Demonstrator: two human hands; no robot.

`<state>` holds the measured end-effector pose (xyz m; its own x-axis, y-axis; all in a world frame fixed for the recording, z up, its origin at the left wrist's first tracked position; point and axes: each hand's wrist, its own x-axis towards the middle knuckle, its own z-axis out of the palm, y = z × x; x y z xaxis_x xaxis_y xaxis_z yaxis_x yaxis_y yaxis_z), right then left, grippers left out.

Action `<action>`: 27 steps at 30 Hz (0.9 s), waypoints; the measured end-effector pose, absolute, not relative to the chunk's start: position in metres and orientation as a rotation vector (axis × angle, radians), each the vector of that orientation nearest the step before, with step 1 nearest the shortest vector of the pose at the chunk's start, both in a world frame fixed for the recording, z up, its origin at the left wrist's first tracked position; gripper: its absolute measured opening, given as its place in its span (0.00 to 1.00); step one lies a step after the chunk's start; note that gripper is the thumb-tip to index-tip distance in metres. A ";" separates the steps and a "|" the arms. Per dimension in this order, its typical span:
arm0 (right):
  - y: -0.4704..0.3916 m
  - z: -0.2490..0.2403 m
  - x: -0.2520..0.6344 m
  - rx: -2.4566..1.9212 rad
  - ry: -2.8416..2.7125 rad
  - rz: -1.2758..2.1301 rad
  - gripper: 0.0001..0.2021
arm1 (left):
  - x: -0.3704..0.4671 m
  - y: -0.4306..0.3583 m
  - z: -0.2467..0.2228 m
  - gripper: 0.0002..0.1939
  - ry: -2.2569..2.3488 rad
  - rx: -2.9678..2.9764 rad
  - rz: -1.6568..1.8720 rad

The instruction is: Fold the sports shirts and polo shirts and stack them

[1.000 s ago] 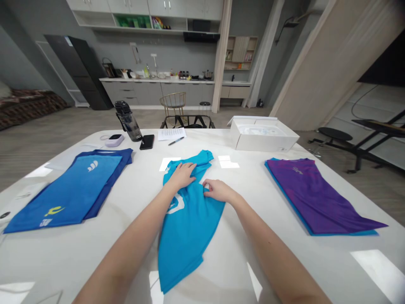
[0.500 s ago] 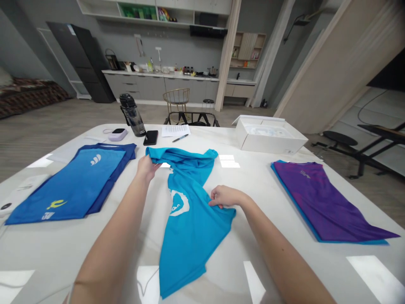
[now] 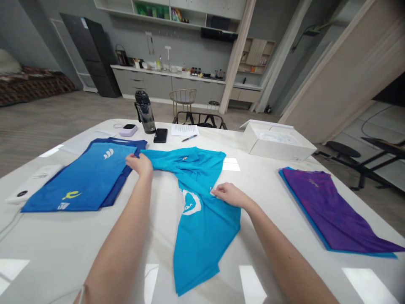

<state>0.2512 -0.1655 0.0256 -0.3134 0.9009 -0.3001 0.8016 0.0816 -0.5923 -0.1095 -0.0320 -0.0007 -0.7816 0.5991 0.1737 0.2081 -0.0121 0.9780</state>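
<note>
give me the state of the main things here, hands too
Turquoise shirt: rumpled, partly spread
Left hand: pinching shirt
Right hand: pinching shirt
Blue garments: flat, stacked
Purple garment: layered over turquoise fabric
White box: open
Bottle: upright, lidded
Phone: lying flat
Pen: lying flat
Paper: flat

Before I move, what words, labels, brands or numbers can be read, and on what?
No text reads with certainty.
Printed paper: lines too small.
Blue garment, lower edge: white letters too blurred.
Purple garment: pale mark, blurred.
White open box: side print too small.
Flat white item: dark marks, blurred.
Turquoise shirt: white print, no legible word.
Fridge: label too small.
</note>
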 end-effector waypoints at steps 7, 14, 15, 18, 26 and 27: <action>-0.097 0.017 0.182 -1.737 -1.847 0.742 0.20 | -0.061 -0.030 -0.013 0.14 1.775 1.916 1.171; -0.029 0.007 0.132 -2.080 -1.671 0.758 0.32 | -0.043 -0.034 -0.048 0.26 1.763 2.132 0.553; -0.023 0.006 0.129 -2.099 -1.696 0.686 0.29 | -0.043 -0.034 -0.048 0.28 1.752 2.132 0.509; -0.015 0.006 0.128 -2.086 -1.758 0.594 0.19 | -0.044 -0.034 -0.043 0.31 1.727 2.095 0.463; -0.045 0.027 0.258 -1.951 -1.660 0.330 0.12 | -0.046 -0.033 -0.042 0.33 1.775 2.051 0.434; -0.052 0.029 0.288 -1.968 -1.588 0.362 0.11 | -0.045 -0.034 -0.042 0.33 1.790 2.063 0.418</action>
<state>0.2882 -0.0515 0.0292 0.2552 0.9561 0.1440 0.7990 -0.1247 -0.5883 -0.0451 -0.0337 -0.0424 0.1463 0.9890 -0.0214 0.8772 -0.1197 0.4650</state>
